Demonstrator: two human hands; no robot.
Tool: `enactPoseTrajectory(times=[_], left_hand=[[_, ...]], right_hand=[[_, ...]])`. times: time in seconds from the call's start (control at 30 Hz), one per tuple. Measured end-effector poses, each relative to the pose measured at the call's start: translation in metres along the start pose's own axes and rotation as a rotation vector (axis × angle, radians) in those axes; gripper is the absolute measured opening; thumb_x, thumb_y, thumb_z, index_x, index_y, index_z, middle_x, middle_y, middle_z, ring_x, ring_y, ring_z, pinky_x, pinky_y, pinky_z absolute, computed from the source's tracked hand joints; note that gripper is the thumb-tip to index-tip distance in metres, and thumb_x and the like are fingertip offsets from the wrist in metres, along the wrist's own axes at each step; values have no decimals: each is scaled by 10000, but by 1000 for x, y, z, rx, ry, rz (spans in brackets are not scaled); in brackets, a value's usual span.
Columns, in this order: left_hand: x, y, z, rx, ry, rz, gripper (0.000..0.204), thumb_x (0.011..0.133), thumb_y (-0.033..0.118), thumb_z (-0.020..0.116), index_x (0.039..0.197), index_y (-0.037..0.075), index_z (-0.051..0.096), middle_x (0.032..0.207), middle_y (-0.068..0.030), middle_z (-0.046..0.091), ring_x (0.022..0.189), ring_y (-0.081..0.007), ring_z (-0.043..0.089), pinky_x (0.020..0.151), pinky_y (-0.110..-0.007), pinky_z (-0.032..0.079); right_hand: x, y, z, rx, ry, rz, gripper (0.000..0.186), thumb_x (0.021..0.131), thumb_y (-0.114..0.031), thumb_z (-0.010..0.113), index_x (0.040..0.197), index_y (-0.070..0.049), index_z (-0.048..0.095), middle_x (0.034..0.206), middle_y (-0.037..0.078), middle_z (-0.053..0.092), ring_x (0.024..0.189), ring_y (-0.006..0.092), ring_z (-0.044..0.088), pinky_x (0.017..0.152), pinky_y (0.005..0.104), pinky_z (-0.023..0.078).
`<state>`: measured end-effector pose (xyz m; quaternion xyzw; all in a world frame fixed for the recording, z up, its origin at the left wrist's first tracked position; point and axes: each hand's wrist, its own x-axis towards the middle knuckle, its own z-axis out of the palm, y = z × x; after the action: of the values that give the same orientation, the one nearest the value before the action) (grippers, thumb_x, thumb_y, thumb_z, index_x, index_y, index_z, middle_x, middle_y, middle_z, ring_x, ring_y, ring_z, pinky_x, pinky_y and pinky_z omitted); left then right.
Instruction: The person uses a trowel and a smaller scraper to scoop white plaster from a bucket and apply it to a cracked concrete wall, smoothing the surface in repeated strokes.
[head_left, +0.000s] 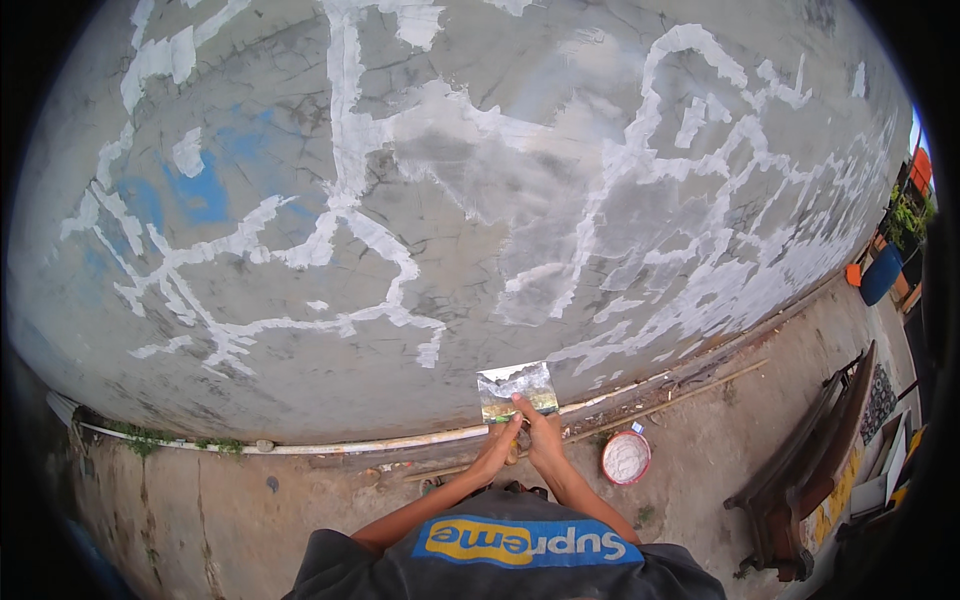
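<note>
Both my hands meet in front of me, close to the foot of the cracked grey wall (270, 365). My right hand (543, 438) is closed on a flat rectangular plate (520, 397), its thumb or a finger lying over the plate's face. White putty shows along the plate's far edge, and its surface is smeared. Beside it, my left hand (496, 450) is closed around a yellowish-brown handle (513, 453) that shows between the hands; what the handle joins is hidden. White putty patches (345, 110) run along many cracks in the wall.
To the right of my arms, a red-rimmed bucket (606, 471) of white putty stands on the ground. A long pipe (300, 449) and a thin pole (690, 399) lie along the wall's base. Dark wooden furniture (800, 480) stands at right, a blue barrel (881, 274) beyond.
</note>
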<state>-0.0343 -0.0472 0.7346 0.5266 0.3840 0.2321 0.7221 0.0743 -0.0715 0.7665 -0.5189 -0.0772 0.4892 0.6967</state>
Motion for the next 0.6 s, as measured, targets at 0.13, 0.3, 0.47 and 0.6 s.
enactPoseTrajectory(times=[0.13,0.3,0.47,0.6], left_hand=[[3,7,8,-231,175,-108,774,992,679,274,1278,-4,499,1036,-60,570,916,-146,523,807,-296,439],[-5,36,9,-307,216,32,753,1019,623,282,1386,-19,427,1211,-77,545,1065,-147,498,958,-297,395],[-10,32,2,-185,60,12,686,1028,569,351,1371,-14,461,1299,-95,528,1191,-174,465,1047,-322,339],[-11,31,-1,-128,-23,-14,661,1027,536,401,1375,-21,470,1345,-114,518,1219,-188,465,1074,-328,324]], right_hand=[[-17,0,6,-159,-112,-16,219,884,-195,743,935,11,686,822,35,665,684,105,584,617,261,469],[-7,28,-18,-327,-443,-390,303,893,-137,701,1134,20,606,1043,89,651,1000,125,584,748,270,496],[-5,17,-40,-347,-489,-143,372,864,-41,668,1217,2,561,1072,45,639,991,126,587,823,283,488],[-6,13,-44,-466,-434,-164,352,852,-50,697,1181,5,585,1052,39,655,951,127,614,815,291,503]])
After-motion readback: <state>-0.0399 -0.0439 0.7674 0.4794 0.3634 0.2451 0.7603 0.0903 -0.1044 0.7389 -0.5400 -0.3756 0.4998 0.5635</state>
